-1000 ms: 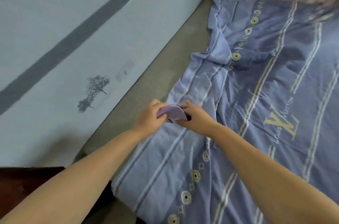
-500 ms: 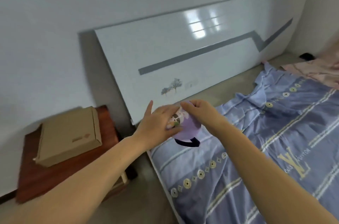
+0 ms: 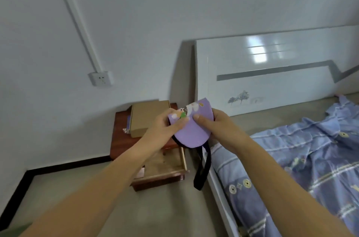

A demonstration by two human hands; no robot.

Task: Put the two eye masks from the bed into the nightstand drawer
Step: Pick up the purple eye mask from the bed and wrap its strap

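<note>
A purple eye mask (image 3: 191, 130) with a cartoon print near its top is folded and held up in the air between both hands. My left hand (image 3: 165, 127) pinches its left edge and my right hand (image 3: 215, 126) grips its right edge. A dark elastic strap (image 3: 202, 168) hangs down from it. Below and slightly left, the reddish-brown nightstand (image 3: 120, 139) has its drawer (image 3: 167, 167) pulled open, showing a light wooden bottom. Whether a second mask is folded in with this one, I cannot tell.
A brown cardboard box (image 3: 144, 118) lies on the nightstand top. The bed with a blue striped sheet (image 3: 291, 159) is at the right, its white frame edge (image 3: 219, 194) beside the drawer. A white headboard (image 3: 272, 77) leans on the wall, and a wall socket (image 3: 101, 78) sits at the left.
Both hands have lifted the mask off the bed and carried it left. The view has swung from the sheet to the nightstand, and the open drawer has come into sight.
</note>
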